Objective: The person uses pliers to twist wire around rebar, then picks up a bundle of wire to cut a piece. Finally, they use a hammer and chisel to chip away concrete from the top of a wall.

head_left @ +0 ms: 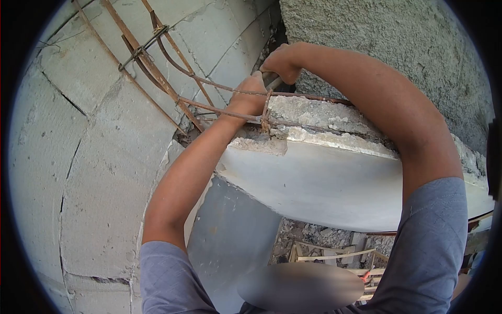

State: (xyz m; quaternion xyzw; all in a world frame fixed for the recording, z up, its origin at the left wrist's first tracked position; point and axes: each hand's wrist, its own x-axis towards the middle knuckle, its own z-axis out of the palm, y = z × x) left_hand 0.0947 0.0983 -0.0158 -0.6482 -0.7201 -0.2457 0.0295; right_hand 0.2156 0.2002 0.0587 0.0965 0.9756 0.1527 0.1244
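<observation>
Both arms reach up over the broken top of a wall. My left hand [252, 91] is behind the rusty rebar [219, 110], its fingers largely hidden and closed round a brownish rod-like piece [270, 79]. Just above and to the right, my right hand [281, 62] is bent down over the same piece, also closed. Only a short length of it shows between the hands, so its kind cannot be made out. Near them lies a rough concrete beam [319, 114] with bars along it, bound by a rusty tie [266, 112].
A pale block wall [104, 183] rises at left, a rough cement-faced wall [387, 31] at upper right. Rebar sticks out at upper left. Below the beam is a smooth plastered face [334, 183]; further down are a grey panel [235, 230], rubble [314, 235] and wooden strips [337, 256].
</observation>
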